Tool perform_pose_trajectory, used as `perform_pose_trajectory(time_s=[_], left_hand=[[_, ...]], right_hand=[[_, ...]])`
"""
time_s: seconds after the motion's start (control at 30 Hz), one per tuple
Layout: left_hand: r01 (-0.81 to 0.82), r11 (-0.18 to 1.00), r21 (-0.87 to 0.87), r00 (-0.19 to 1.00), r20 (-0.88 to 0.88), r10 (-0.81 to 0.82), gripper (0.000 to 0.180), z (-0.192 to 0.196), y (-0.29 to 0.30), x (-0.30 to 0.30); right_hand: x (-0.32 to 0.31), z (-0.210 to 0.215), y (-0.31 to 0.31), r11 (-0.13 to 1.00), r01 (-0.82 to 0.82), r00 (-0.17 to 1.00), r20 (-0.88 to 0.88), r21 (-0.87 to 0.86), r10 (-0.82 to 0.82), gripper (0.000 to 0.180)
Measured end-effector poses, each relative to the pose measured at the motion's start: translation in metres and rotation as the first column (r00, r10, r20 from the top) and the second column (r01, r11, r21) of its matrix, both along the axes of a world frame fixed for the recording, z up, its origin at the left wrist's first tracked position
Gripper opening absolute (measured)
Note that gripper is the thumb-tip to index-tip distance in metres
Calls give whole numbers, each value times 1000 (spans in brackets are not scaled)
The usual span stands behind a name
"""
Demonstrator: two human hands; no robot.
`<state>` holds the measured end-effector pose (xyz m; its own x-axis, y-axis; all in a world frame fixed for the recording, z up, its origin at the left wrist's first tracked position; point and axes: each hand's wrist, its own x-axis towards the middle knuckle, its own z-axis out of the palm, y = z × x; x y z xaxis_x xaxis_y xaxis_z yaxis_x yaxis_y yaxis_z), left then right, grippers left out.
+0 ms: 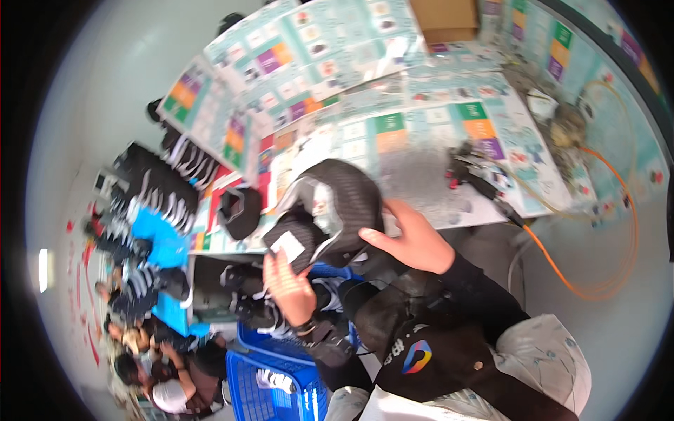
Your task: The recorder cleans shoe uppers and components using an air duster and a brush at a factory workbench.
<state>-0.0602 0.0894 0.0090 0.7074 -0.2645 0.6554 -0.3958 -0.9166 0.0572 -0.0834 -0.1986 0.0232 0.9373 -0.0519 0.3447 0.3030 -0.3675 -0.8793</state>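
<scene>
Dark pale-lined piece [353, 203] held up at the near edge of the worktable [414, 175], hands apart — right hand [415, 240] clamped on its right side, thumb extended, left hand [289, 291] raised, fingertips at its lower left, grip unclear

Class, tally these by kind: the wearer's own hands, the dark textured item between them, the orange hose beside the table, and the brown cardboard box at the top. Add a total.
Left hand and right hand: 2
Dark textured item: 1
Orange hose: 1
Cardboard box: 1
Total: 5
</scene>
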Motion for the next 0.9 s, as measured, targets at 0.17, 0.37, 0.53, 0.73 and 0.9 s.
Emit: perform_pose_trajectory(time_s=[0.17,0.37,0.53,0.73,0.9], left_hand=[[271,622,-735,926,22,-378,43,-24,-37,17],[-177,-3,-984,826,-147,-544,37,54,-28,12],[-155,207,-966,799,-246,-549,31,62,-58,86],[-282,371,-885,724,-450,-522,35,2,-141,182],[350,935,60,926,-172,-336,43,-42,-109,227]], right_hand=[[7,-48,-12,866,-56,988,-95,496,119,64],[10,-76,-113,733,464,885,245,-497,-395,79],[9,-111,-203,511,477,827,168,-715,-537,78],[31,-98,-197,449,359,773,-9,-818,-635,63],[55,-104,-207,548,578,787,236,-605,-570,21]])
